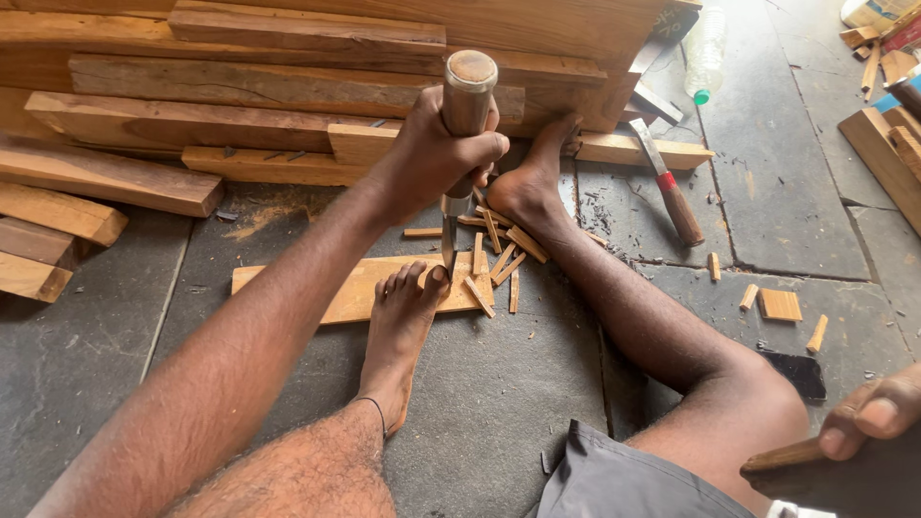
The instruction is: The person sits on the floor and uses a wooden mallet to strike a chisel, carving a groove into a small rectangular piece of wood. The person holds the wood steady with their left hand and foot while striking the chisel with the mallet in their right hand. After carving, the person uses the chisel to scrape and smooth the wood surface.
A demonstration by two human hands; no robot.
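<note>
keep the chisel (459,144) upright, blade tip set square on the flat wooden piece (360,288) lying on the stone floor (499,384). hold that piece pinned under the left foot (401,331) so nothing slips; toes sit very near the blade, so worth placing the edge a shade clear of them. strike straight down on the rounded handle top, not at a slant, and take thin splits rather than thick ones.

left hand (432,158): grip closed tight around the chisel's wooden handle, fingers wrapped fully, blade pointing down to the wooden piece just beside the toes.

right hand (878,412): at the lower right edge, fingers curled closed over a wooden handle (782,459), likely a mallet; head out of view, so cannot tell for sure.

scattered around the blade: small split chips (499,259). right foot (528,182) braced against the stacked planks (288,86). second chisel with red band (667,182) lying well apart on the floor, plastic bottle (705,53) beyond.
</note>
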